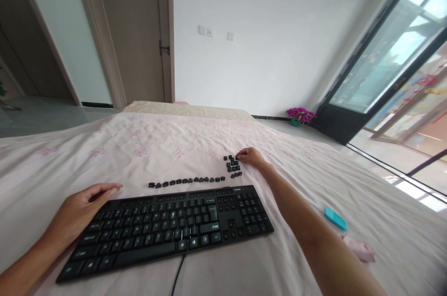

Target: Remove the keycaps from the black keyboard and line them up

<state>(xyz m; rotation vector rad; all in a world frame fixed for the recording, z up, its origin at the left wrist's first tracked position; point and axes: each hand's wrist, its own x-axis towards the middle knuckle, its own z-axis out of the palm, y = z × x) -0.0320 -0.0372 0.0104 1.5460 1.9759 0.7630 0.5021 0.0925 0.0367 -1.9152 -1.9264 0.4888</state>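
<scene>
A black keyboard (150,228) lies on the cloth in front of me, with bare sockets along its top row and in its navigation and arrow areas. My left hand (82,205) rests at the keyboard's upper left corner, fingers stretched out and holding nothing. Beyond the keyboard, loose black keycaps (185,181) form a long row. Several more keycaps (233,165) sit in a cluster to the right of that row. At the cluster's far right edge, my right hand (252,156) has its fingertips closed on a small keycap (237,157), partly covered by the fingers.
A pale pink flowered cloth (157,133) covers the surface. At the right lie a turquoise object (335,219) and a crumpled pink cloth (359,248). The keyboard's cable (178,275) runs toward me. Purple flowers (300,114) stand on the floor by the wall.
</scene>
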